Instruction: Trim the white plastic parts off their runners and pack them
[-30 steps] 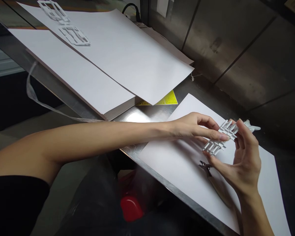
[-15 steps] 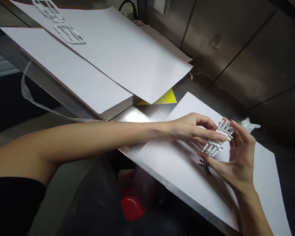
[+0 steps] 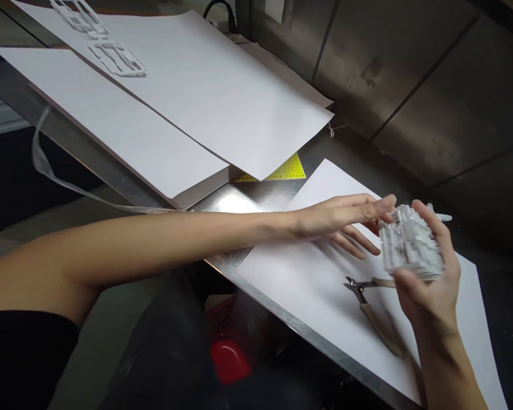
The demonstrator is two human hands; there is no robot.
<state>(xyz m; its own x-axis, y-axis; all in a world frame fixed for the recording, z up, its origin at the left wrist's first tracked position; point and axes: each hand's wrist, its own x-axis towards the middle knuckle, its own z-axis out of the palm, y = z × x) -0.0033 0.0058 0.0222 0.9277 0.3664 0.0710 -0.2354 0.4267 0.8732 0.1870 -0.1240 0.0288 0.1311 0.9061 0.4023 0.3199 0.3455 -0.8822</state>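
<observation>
A black short sleeve (image 3: 28, 359) covers the top of the left arm (image 3: 175, 242); left hand (image 3: 346, 219) and right hand (image 3: 438, 290) are bare.

Left hand (image 3: 346, 219) loosens, thumb lifted off white parts (image 3: 410, 245), fingers spread. Parts now turned, deeper in right hand (image 3: 438, 290), between thumb and fingers. Pliers (image 3: 371, 319) below hands now show both handles.

White pcs (image 3: 410, 242) in R hand (image 3: 436, 293) blurred; pliers (image 3: 368, 312) ptly hidden behind hand.

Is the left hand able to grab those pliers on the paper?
Probably yes: the left hand looks open, and the pliers lie nearby on the white paper, though the right hand hides part of one handle.
</observation>
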